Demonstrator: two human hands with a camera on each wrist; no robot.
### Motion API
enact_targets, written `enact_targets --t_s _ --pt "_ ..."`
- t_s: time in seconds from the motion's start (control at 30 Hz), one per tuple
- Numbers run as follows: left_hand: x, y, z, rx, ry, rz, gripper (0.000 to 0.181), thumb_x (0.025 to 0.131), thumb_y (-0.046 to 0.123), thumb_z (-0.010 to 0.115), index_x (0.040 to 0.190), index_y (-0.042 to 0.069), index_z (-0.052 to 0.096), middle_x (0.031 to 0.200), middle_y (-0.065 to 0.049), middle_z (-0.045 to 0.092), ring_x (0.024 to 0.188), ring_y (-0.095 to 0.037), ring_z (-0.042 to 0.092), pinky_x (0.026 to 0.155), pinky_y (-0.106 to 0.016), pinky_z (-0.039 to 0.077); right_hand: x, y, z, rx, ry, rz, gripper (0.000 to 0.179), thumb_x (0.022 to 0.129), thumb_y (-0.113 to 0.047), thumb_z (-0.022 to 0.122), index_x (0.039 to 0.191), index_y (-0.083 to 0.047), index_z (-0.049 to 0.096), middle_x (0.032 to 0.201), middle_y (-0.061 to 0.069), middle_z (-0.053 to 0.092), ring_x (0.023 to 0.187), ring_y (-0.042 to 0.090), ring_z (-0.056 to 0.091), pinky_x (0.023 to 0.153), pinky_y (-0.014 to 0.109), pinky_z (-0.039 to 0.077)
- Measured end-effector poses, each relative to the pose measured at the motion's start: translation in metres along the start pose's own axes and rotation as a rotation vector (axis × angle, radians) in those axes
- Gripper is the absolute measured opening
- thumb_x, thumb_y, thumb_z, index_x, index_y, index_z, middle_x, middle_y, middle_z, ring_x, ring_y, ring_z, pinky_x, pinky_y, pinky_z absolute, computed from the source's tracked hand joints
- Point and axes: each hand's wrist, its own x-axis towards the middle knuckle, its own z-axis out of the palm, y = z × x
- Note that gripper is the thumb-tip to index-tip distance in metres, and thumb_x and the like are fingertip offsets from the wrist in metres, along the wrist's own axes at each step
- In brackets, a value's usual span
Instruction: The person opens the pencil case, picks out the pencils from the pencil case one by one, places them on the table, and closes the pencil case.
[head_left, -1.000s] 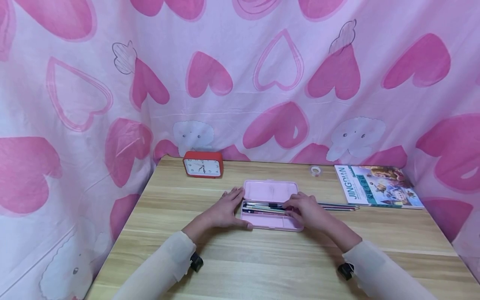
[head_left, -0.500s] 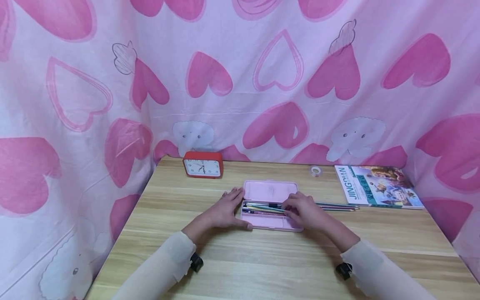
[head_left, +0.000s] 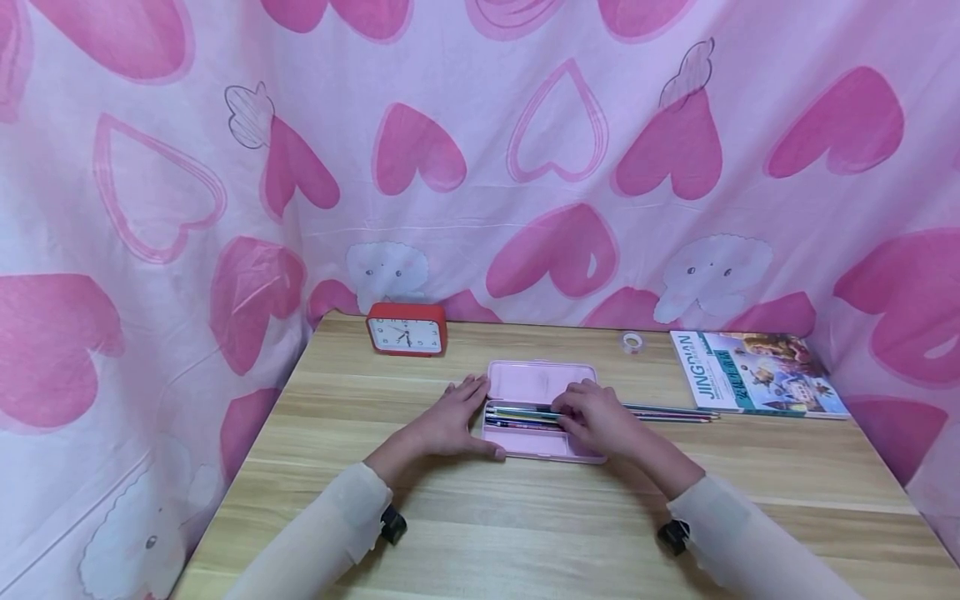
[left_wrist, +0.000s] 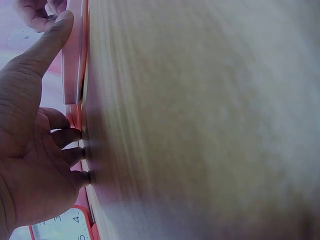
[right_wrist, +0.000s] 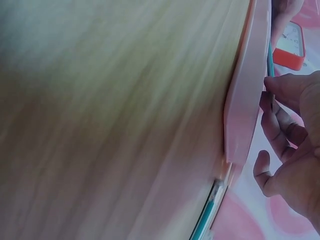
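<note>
A pink pencil case [head_left: 517, 443] lies on the table with its lid [head_left: 536, 380] folded back. Several pencils [head_left: 517, 415] lie lengthwise in its rear compartment. My left hand [head_left: 450, 421] rests at the case's left end, thumb along the front edge and fingers spread by the back corner; its fingertips touch the tabletop in the left wrist view. Over the right half of the case, my right hand [head_left: 598, 421] pinches a teal pencil [right_wrist: 270, 57] between thumb and fingers. That hand hides part of the compartment.
More pencils [head_left: 678, 413] lie on the wooden table [head_left: 480, 533] right of the case. A red alarm clock [head_left: 406, 330] stands back left. A roll of tape [head_left: 632, 342] and a book [head_left: 759, 373] lie back right, before a pink heart-patterned curtain [head_left: 465, 217].
My right hand has slid a little left along the case, and the black part seen beside its fingers is now hidden. The left hand and the case have stayed put.
</note>
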Motion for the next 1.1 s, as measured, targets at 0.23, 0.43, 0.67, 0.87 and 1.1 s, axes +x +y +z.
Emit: enact_targets --t_s 0.23,0.43,0.67,0.87,1.1 --pt "0.000 0.000 0.000 0.001 -0.004 0.002 0.137 0.078 0.083 0.084 0.179 0.021 0.014 0.189 0.001 0.010 0.176 -0.025 0.000 0.143 -0.056 0.002 0.012 -0.013 0.008 -0.033 -0.024 0.004 0.017 0.103 -0.021 0.081 0.120 -0.022 0.082 0.112 -0.006 0.076 0.105 0.014 0.059 0.091 0.043 0.045" --pt "-0.001 0.000 -0.001 0.021 -0.002 0.013 0.136 0.079 0.081 0.084 0.179 0.019 0.016 0.189 0.000 0.011 0.176 -0.025 0.001 0.144 -0.054 0.003 0.023 -0.026 0.013 -0.107 -0.007 -0.008 0.019 0.101 -0.024 0.083 0.120 -0.022 0.084 0.111 -0.005 0.075 0.105 0.018 0.061 0.090 0.046 0.047" --pt "-0.002 0.000 -0.001 0.028 -0.004 0.012 0.136 0.080 0.082 0.083 0.179 0.018 0.015 0.189 -0.001 0.010 0.176 -0.026 0.001 0.144 -0.055 0.005 0.029 -0.032 0.015 -0.139 0.008 0.006 0.015 0.099 -0.025 0.086 0.114 -0.023 0.086 0.107 -0.006 0.072 0.102 0.017 0.059 0.089 0.045 0.047" --pt "-0.001 0.000 0.000 0.026 0.002 0.016 0.136 0.080 0.082 0.083 0.179 0.018 0.016 0.189 -0.002 0.011 0.176 -0.027 0.002 0.144 -0.056 0.006 0.029 -0.031 0.014 -0.133 0.029 -0.005 0.013 0.099 -0.023 0.086 0.112 -0.022 0.086 0.104 -0.006 0.070 0.101 0.017 0.059 0.089 0.046 0.046" --pt "0.000 -0.001 0.001 0.021 0.006 0.014 0.137 0.079 0.081 0.084 0.179 0.019 0.015 0.189 -0.001 0.011 0.176 -0.027 0.002 0.144 -0.056 0.006 0.023 -0.026 0.008 -0.113 0.058 0.007 0.013 0.097 -0.022 0.088 0.109 -0.023 0.086 0.102 -0.008 0.069 0.102 0.017 0.057 0.093 0.047 0.044"
